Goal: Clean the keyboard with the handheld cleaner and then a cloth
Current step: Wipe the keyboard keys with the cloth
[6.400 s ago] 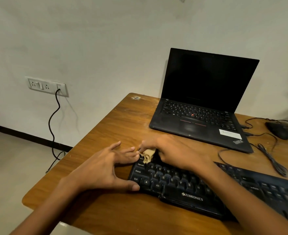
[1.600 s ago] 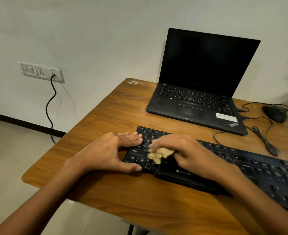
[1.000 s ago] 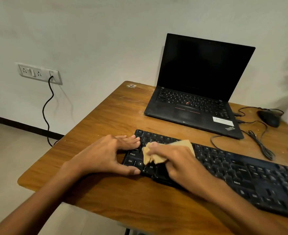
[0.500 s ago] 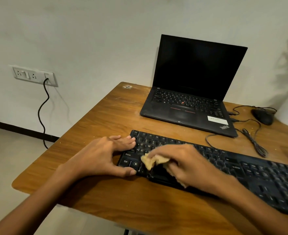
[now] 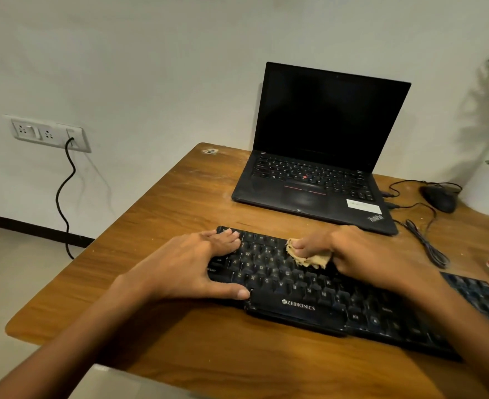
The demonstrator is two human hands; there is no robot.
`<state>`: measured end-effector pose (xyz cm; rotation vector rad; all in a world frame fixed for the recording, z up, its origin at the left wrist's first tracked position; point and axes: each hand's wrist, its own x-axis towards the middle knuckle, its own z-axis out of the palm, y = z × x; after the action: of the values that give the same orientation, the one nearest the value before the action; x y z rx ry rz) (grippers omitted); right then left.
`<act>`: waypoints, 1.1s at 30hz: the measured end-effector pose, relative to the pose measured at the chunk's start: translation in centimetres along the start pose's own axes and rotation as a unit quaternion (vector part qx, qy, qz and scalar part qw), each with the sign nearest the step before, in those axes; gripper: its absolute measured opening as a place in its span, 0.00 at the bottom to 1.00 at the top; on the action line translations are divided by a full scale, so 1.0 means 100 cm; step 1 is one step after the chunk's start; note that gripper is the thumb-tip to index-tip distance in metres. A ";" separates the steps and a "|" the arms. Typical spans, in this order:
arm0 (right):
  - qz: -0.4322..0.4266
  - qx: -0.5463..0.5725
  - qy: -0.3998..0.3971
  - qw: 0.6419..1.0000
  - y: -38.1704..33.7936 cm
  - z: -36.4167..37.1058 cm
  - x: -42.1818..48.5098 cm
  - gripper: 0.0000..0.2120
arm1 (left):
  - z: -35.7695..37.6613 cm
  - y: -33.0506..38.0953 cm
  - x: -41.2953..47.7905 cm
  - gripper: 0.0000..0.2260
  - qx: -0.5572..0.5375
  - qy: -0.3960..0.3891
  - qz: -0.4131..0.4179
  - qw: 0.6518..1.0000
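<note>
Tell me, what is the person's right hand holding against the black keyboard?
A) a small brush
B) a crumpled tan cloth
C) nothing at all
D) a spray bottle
B: the right hand pinches a crumpled tan cloth onto the upper key rows of the keyboard, while the left hand rests on its left end.

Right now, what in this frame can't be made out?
Head view only.
keyboard: right end cut off by the frame edge and crossed by the right forearm; left end under the left hand.
cloth: mostly hidden inside the right hand.
Handheld cleaner: not in view.
</note>
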<state>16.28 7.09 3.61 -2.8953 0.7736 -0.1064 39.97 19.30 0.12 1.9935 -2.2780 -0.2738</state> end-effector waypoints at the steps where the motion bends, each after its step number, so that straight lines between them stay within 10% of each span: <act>1: -0.001 -0.005 0.006 1.000 -0.003 -0.001 0.004 0.23 | 0.000 0.001 -0.001 0.43 -0.001 0.002 -0.001 1.000; 7: -0.138 -0.005 0.033 0.990 -0.046 0.027 0.024 0.23 | 0.005 0.001 -0.002 0.43 -0.012 0.009 -0.004 1.000; 13: -0.051 0.025 0.023 0.998 -0.008 0.010 0.000 0.24 | 0.007 -0.004 0.000 0.44 -0.032 0.011 -0.006 0.999; 19: -0.154 0.007 0.032 0.987 -0.053 0.024 0.027 0.22 | 0.007 -0.002 -0.002 0.43 -0.031 0.017 -0.006 0.999; 27: -0.034 -0.005 0.019 0.999 -0.005 0.000 -0.008 0.23 | 0.007 -0.004 -0.003 0.44 -0.045 0.026 -0.002 0.999; 33: -0.187 0.006 0.048 0.981 -0.047 0.029 0.020 0.25 | 0.008 0.000 -0.003 0.42 -0.042 0.034 -0.001 0.999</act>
<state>20.56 10.43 1.57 -3.0048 0.2293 -0.2916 39.81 19.62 -0.60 1.9355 -2.1859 -0.2919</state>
